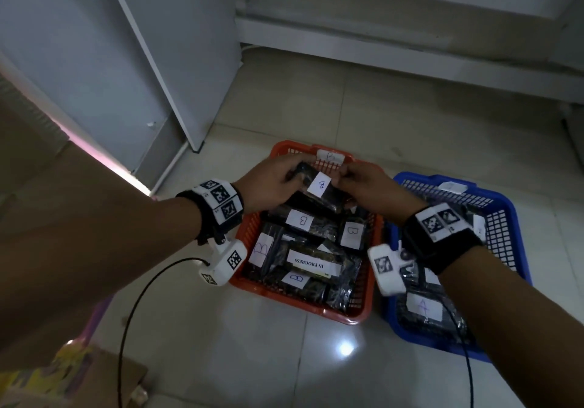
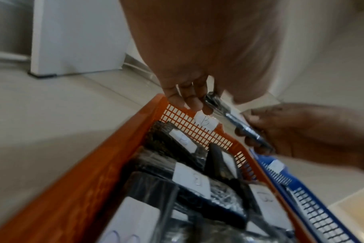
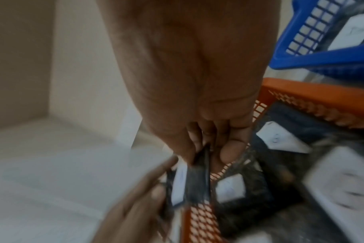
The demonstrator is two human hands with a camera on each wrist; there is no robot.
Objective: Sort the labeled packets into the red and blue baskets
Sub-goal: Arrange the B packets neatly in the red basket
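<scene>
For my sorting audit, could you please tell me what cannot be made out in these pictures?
- Blue basket contents: head view, right wrist and its camera cover most; one label A shows.
- Held packet: right wrist view, motion blur.
- Red basket near labels: left wrist view, cut by the bottom edge.

hands (image 1: 319,183) close together, fingers curled (pinching)

The dark packet (image 1: 319,191) held between the left hand (image 1: 271,183) and the right hand (image 1: 368,188) carries a white label reading "B". Beyond the hands, a tag (image 1: 330,156) on the red basket (image 1: 294,297) rim reads "B". Below the hands, packets in that basket show "B" labels (image 1: 299,220), and one strip (image 1: 311,264) reads "IN PROGRESS". Under the right wrist, a label (image 1: 423,308) in the blue basket (image 1: 512,218) reads "A".
</scene>
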